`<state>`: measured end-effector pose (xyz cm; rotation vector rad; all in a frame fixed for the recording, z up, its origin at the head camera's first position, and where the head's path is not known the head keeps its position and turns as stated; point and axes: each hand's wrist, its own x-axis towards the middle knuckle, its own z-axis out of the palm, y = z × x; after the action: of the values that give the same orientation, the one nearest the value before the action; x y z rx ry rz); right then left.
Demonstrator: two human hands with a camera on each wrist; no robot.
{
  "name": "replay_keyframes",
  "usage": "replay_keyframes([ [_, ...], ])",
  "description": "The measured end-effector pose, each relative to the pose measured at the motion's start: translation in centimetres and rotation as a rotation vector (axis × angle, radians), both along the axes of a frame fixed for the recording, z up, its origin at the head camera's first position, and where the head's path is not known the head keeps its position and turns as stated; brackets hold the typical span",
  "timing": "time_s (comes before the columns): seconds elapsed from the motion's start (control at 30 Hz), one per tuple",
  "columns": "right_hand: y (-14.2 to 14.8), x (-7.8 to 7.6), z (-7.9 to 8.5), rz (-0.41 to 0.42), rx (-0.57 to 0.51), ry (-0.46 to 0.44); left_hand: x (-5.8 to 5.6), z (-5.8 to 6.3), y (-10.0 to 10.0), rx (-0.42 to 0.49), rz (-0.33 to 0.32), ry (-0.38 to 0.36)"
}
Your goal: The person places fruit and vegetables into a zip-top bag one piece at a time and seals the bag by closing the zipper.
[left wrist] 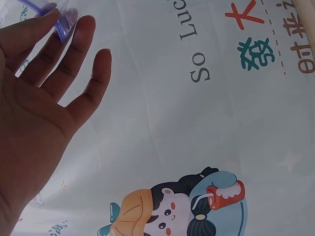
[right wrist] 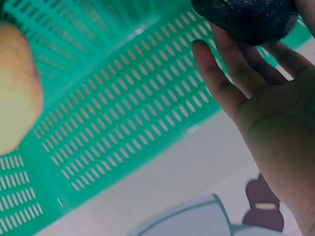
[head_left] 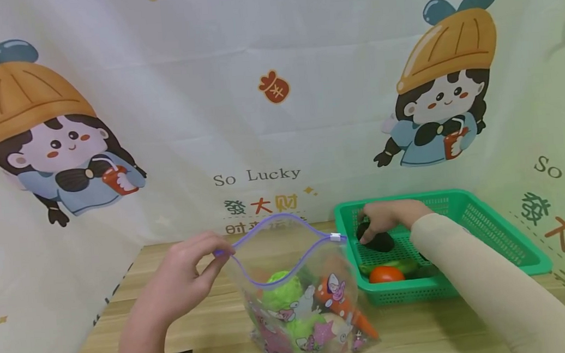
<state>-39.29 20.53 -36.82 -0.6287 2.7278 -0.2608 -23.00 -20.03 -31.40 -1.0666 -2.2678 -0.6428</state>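
In the head view, my left hand (head_left: pixel 186 276) pinches the left corner of a clear zip bag (head_left: pixel 268 328) between thumb and fingers. The bag stands on the table, its purple-edged mouth gaping, with a white slider (head_left: pixel 336 237) at the right end. Through its printed wall show a bright green vegetable (head_left: pixel 281 288) and an orange carrot (head_left: pixel 346 309). My right hand (head_left: pixel 388 215) reaches into the green basket (head_left: pixel 508 242) and grips a dark, bumpy avocado (head_left: pixel 380 240). The right wrist view shows the avocado (right wrist: pixel 251 19) held by thumb and fingers.
A red tomato (head_left: pixel 386 274) and a long green vegetable (head_left: pixel 407 267) lie at the basket's near side. A yellowish rounded item (right wrist: pixel 17 88) shows in the right wrist view. Behind the wooden table (head_left: pixel 215 334) hangs a printed cloth (head_left: pixel 185 123).
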Motion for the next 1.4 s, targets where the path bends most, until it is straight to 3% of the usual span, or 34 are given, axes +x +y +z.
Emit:
replay_keyframes([
  [0.27,0.2,0.8,3.0,0.088,-0.142,0.094,0.0,0.0,0.1,-0.006,0.006,0.009],
  [0.5,-0.5,2.7,6.1,0.134,-0.328,0.319,0.0,-0.2,0.1,-0.006,0.017,-0.001],
  [0.67,-1.6,4.9,8.7,0.194,-0.525,0.488,0.0,-0.2,0.1,-0.008,0.011,-0.001],
  [0.83,-3.5,7.7,10.9,0.293,-0.753,0.561,0.0,-0.1,0.1,-0.008,0.006,0.004],
  [0.97,-5.7,10.4,12.2,0.432,-0.876,0.598,0.0,-0.1,0.2,-0.008,0.005,0.006],
  [1.07,-7.3,12.2,12.7,0.557,-0.858,0.644,0.0,0.0,0.2,-0.009,0.004,0.008],
  [1.13,-8.1,13.2,12.6,0.604,-0.783,0.67,0.0,0.0,0.2,-0.01,0.004,0.009],
  [1.27,-9.5,14.5,11.9,0.581,-0.576,0.634,-0.1,0.0,0.2,-0.012,0.006,0.005],
  [1.4,-10.2,14.8,11.3,0.53,-0.412,0.559,0.0,0.0,0.2,-0.01,0.012,-0.008],
])
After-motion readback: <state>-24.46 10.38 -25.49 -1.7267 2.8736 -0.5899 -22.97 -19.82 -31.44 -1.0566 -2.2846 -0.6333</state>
